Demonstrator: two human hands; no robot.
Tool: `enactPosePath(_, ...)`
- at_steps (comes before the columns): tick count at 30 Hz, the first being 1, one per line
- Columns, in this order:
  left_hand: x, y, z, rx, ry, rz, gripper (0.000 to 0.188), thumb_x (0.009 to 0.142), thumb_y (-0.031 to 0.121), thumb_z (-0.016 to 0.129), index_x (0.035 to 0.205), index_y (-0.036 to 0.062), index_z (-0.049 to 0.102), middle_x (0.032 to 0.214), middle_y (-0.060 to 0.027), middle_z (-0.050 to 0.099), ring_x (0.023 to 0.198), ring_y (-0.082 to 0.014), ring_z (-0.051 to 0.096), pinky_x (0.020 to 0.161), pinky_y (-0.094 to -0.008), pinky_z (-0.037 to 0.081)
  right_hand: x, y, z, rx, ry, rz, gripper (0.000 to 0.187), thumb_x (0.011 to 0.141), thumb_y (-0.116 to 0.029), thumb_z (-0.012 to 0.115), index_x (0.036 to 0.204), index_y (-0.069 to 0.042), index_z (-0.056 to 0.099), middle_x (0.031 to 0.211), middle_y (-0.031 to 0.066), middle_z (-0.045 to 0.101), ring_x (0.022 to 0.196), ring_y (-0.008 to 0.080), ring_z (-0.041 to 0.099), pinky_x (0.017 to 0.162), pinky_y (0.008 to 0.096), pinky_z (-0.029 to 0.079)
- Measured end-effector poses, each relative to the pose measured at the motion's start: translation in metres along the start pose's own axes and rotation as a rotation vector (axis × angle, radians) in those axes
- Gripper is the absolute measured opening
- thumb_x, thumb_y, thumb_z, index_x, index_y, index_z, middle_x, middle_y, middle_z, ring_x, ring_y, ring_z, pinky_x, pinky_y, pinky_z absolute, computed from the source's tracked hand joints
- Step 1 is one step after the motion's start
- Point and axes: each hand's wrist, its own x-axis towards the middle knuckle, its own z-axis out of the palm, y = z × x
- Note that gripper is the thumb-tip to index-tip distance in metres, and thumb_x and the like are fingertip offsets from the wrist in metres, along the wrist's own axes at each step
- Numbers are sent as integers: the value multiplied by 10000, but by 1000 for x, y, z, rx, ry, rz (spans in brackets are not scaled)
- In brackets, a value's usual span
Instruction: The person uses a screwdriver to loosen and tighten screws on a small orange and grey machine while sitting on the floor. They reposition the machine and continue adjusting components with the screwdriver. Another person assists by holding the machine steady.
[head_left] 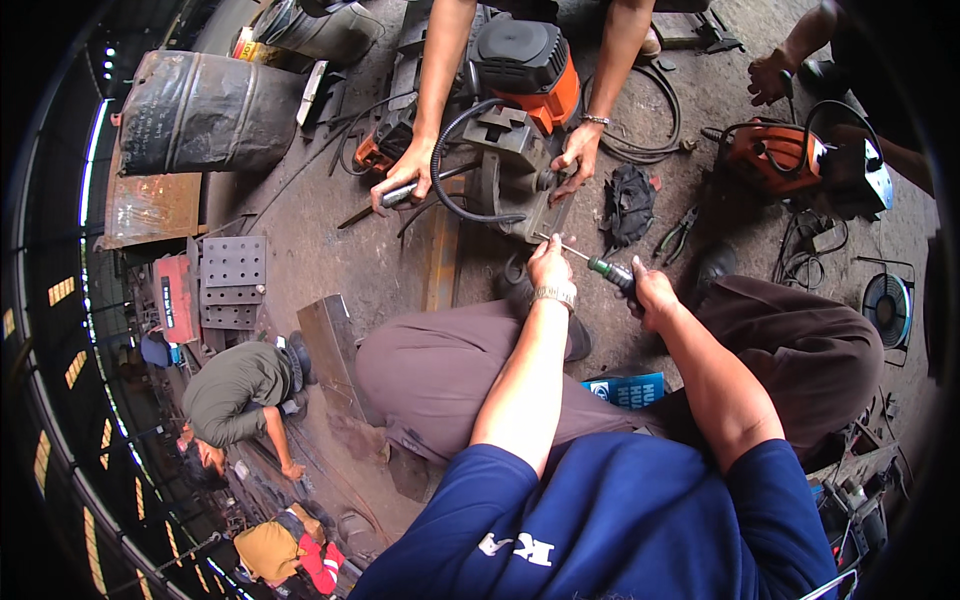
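My right hand [655, 293] is closed round the green and dark handle of a screwdriver [612, 272], its thin shaft angled up and left. My left hand [548, 266] has its fingers pinched together by the shaft's far end, at the near corner of a machine; what lies between them is hidden. The machine [510, 170] has a grey metal body and an orange-and-black motor housing [525, 70]. Across from me a co-worker's hand [408, 178] holds a grey-ended tool; the same person's other hand [577, 160] touches the machine's right side.
Right of the machine lie a black bundle [629, 205] and pliers [679, 234]. Another orange machine [775, 160] stands farther right, near a fan [886, 305]. A dark drum [215, 112] lies at upper left. A blue printed packet [628, 390] is between my legs. Another person [240, 395] crouches at left.
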Motion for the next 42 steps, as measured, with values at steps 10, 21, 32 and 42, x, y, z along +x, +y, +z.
enactPosePath(10,-1,-7,-1,-67,4,2,222,971,258,586,954,46,650,672,-14,646,359,-46,278,345,-261,181,2,-7,-16,-66,-162,179,400,967,-434,530,939,-54,651,716,21,585,550,108,485,505,258,359)
enactPosePath(21,-9,3,12,-102,74,32,244,963,276,596,860,66,667,508,22,474,339,-71,284,337,-265,185,0,-8,-12,-25,-49,151,306,957,-385,574,993,-94,661,675,0,550,501,125,444,459,293,349)
enactPosePath(32,-10,2,4,-13,21,-3,228,992,254,544,925,57,639,495,10,474,310,-73,255,315,-261,199,10,0,-15,-3,-73,6,359,979,-415,515,972,-75,630,689,25,568,465,122,398,416,293,296)
enactPosePath(42,6,-9,1,-124,121,50,252,956,296,608,916,61,688,464,26,427,320,-77,271,328,-265,182,5,8,-2,-52,33,-262,391,951,-432,562,807,-70,600,600,11,503,427,133,399,415,307,303)
